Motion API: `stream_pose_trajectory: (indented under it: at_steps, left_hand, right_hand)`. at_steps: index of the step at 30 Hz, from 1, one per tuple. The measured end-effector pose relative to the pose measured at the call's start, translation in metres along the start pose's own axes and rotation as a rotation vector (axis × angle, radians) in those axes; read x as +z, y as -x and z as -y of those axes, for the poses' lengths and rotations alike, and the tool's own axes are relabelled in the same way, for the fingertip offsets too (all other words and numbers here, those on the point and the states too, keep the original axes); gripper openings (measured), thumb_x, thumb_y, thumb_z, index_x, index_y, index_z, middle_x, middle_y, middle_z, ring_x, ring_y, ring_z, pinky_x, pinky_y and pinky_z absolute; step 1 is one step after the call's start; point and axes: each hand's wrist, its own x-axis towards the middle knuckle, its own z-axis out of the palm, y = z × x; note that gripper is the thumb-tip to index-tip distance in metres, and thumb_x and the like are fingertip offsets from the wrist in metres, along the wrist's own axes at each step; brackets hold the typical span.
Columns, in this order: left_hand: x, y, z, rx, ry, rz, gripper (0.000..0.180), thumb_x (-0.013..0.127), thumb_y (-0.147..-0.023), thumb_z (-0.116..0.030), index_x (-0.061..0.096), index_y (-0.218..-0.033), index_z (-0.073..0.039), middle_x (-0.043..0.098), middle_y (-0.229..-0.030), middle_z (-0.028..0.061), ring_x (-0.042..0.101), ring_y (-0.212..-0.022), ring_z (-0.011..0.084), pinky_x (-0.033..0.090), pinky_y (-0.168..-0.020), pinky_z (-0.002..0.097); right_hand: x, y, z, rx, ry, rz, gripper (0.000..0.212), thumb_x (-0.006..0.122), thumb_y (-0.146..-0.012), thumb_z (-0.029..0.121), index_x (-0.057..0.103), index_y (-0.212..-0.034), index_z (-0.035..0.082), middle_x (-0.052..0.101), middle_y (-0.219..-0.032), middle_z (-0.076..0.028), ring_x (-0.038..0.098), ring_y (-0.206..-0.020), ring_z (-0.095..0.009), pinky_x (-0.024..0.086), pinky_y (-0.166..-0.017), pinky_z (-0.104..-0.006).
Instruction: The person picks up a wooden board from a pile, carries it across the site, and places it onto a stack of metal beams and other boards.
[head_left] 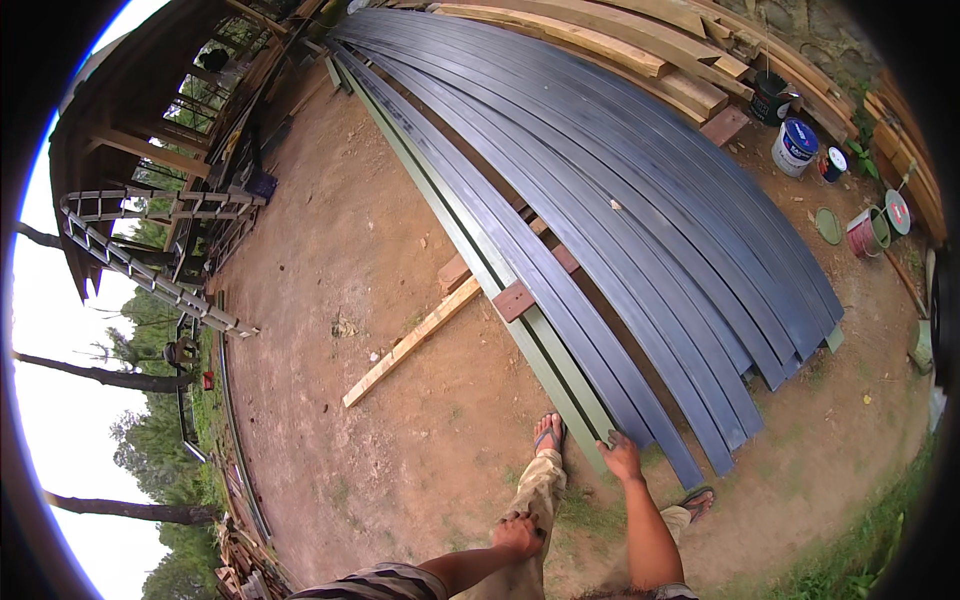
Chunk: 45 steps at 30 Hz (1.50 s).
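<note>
My right hand (pixel 621 458) is closed on the near end of a long green metal profile (pixel 556 372), its fingers around the edge. The profile has a dark groove along its length and lies at the left side of a fan of dark blue-grey metal profiles (pixel 600 250). My left hand (pixel 518 535) rests on my bent knee, fingers loosely spread over the trouser cloth, holding nothing. Across the green profile, farther along, lies a small reddish-brown block (pixel 514 301).
A pale wooden batten (pixel 412 342) juts out leftward from under the profiles. Timber planks (pixel 600 50) are stacked at the back right. Paint buckets (pixel 795 147) and an open tin (pixel 868 232) stand on the right. A ladder (pixel 150 270) leans at the left, by a roofed shed.
</note>
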Motion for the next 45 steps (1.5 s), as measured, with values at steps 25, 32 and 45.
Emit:
stream_pose_trajectory:
  at_steps: [25, 32, 45]
  left_hand:
    - [0.045, 0.202, -0.244, 0.273, -0.286, 0.213, 0.053, 0.053, -0.089, -0.046, 0.062, -0.131, -0.016, 0.063, -0.133, 0.0164, 0.059, -0.126, 0.0347, 0.048, -0.101, 0.0490]
    - [0.072, 0.209, -0.255, 0.437, 0.102, 0.026, 0.048, 0.055, -0.088, -0.045, 0.065, -0.125, -0.018, 0.067, -0.123, 0.0185, 0.064, -0.114, 0.0398, 0.050, -0.098, 0.0479]
    - [0.166, 0.211, 0.002, -0.214, 0.632, -0.306, 0.041, 0.057, -0.080, -0.027, 0.073, -0.106, 0.000, 0.069, -0.110, 0.0281, 0.066, -0.110, 0.0413, 0.052, -0.093, 0.0455]
  right_hand:
    - [-0.218, 0.449, -0.172, -0.041, 0.414, 0.397, 0.054, 0.056, -0.084, 0.042, 0.065, -0.133, 0.021, 0.062, -0.136, -0.015, 0.058, -0.126, -0.032, 0.043, -0.109, -0.0379]
    - [-0.200, 0.487, -0.298, 0.163, -0.433, -0.338, 0.032, 0.063, -0.083, 0.016, 0.073, -0.112, 0.005, 0.072, -0.089, -0.009, 0.065, -0.073, -0.019, 0.051, -0.061, -0.0323]
    - [-0.239, 0.683, -0.354, 0.357, -0.162, -0.289, 0.037, 0.053, -0.087, 0.022, 0.072, -0.109, 0.000, 0.074, -0.095, -0.020, 0.072, -0.073, -0.031, 0.058, -0.063, -0.0422]
